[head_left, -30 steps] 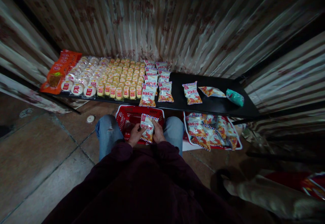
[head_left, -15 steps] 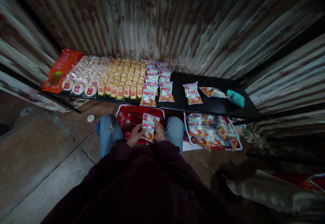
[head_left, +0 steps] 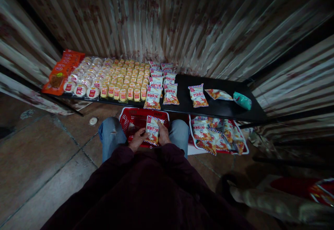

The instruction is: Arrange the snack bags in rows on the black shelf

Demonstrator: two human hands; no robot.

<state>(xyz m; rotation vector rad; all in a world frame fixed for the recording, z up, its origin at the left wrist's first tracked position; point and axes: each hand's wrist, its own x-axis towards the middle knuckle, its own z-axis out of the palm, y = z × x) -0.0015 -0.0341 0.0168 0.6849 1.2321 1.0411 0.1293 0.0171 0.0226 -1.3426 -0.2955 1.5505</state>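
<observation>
Just below the middle of the frame, the left hand angles up and rightward, fingers bent inward. The right hand faces it, slightly apart and more upright, in a holding grip. The left arm and right arm (both dark-sleeved) converge from the bottom edge.

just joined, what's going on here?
The left hand and right hand hold a snack bag over a red basket between the knees. On the black shelf ahead are rows of wrapped snacks, with similar bags to their right. A second basket, lower right, holds more such bags.
</observation>
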